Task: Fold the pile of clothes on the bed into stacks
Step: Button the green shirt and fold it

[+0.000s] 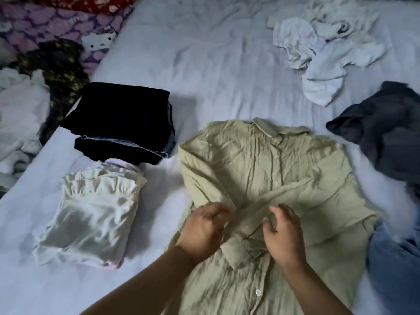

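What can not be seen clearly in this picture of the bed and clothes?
Head view:
- Green shirt: hem cut off by bottom edge; the hands cover the sleeve ends.
- Left hand: blurred, grip unclear.
- Blue garment: cut off by right edge.
- Dark stack: number of pieces unclear.

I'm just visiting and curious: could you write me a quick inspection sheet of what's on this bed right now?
Surface: white bedsheet, wrinkled.
Job's things: green shirt spread flat, buttons up, both sleeves folded across the front; dark folded stack; cream folded garment.
Clutter: unfolded white clothes, grey garment, blue denim.
Hands: left hand and right hand over the crossed sleeves, fingers curled; grip unclear.
Cables: nothing seen.
Surroundings: purple patterned blanket at far left.
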A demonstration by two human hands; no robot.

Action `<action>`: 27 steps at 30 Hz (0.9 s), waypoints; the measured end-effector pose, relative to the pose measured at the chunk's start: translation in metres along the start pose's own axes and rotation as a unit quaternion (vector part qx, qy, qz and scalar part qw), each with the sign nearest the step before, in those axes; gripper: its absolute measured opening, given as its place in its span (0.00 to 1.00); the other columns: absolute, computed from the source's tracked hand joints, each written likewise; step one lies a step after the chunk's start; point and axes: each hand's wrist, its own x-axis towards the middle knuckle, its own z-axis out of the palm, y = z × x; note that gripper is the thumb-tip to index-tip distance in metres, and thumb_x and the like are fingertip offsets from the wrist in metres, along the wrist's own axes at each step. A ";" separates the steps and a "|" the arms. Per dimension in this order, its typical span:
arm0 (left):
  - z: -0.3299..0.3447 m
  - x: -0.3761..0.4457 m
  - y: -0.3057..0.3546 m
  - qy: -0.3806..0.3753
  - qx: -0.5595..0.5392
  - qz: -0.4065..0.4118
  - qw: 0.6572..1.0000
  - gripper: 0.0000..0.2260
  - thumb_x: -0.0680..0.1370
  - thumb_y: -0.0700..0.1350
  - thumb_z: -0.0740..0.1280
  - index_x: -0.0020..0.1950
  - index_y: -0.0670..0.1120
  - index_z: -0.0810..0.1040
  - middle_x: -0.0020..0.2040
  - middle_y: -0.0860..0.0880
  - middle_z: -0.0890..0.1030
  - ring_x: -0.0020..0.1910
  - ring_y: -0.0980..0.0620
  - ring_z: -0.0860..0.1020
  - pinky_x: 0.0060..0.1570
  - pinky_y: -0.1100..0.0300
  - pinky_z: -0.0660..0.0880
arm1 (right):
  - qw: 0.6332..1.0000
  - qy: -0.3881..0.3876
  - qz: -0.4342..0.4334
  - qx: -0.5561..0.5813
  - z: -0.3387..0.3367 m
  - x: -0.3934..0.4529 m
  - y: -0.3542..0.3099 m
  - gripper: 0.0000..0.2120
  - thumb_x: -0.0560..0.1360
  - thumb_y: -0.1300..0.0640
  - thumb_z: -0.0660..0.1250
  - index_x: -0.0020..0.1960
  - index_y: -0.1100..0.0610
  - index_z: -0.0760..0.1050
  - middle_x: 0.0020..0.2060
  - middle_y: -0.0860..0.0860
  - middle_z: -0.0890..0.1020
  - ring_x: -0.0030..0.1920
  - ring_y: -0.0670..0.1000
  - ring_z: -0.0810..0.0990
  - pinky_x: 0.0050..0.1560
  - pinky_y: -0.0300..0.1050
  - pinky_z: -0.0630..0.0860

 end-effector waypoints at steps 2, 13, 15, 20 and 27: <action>-0.006 -0.003 -0.021 0.062 0.011 -0.096 0.993 0.12 0.72 0.44 0.60 0.47 0.45 0.82 0.47 0.48 0.80 0.43 0.45 0.79 0.42 0.55 0.76 | 0.999 -0.011 -0.038 0.022 0.006 -0.008 -0.010 0.15 0.71 0.54 0.63 0.49 0.63 0.80 0.47 0.59 0.81 0.49 0.61 0.79 0.51 0.49 0.76; 0.005 -0.011 -0.023 -0.102 -0.056 -0.385 0.915 0.19 0.71 0.58 0.69 0.60 0.56 0.73 0.52 0.54 0.74 0.52 0.51 0.77 0.53 0.55 0.74 | 0.979 -0.166 0.116 -0.001 0.065 -0.042 -0.071 0.21 0.69 0.45 0.64 0.53 0.59 0.75 0.45 0.56 0.79 0.47 0.60 0.78 0.45 0.52 0.75; 0.007 -0.009 -0.023 -0.104 -0.026 -0.406 0.907 0.13 0.72 0.58 0.66 0.52 0.53 0.73 0.47 0.53 0.71 0.50 0.48 0.76 0.49 0.54 0.74 | 0.984 -0.151 0.098 0.020 0.066 -0.039 -0.066 0.12 0.66 0.52 0.65 0.47 0.57 0.76 0.42 0.57 0.78 0.44 0.62 0.78 0.42 0.53 0.75; 0.003 -0.004 -0.029 -0.072 -0.045 -0.326 0.942 0.17 0.65 0.56 0.69 0.42 0.43 0.80 0.41 0.47 0.74 0.46 0.46 0.73 0.43 0.57 0.71 | 0.961 -0.124 -0.001 0.246 0.063 -0.032 -0.057 0.11 0.68 0.54 0.60 0.49 0.51 0.75 0.43 0.50 0.78 0.45 0.52 0.78 0.48 0.46 0.75; -0.014 0.007 0.007 -0.023 -0.553 -0.437 0.709 0.23 0.66 0.50 0.71 0.48 0.30 0.76 0.42 0.32 0.79 0.41 0.43 0.78 0.44 0.54 0.74 | 0.786 -0.178 0.316 0.500 0.017 -0.006 -0.067 0.05 0.72 0.56 0.72 0.47 0.53 0.79 0.42 0.51 0.84 0.46 0.50 0.83 0.45 0.44 0.79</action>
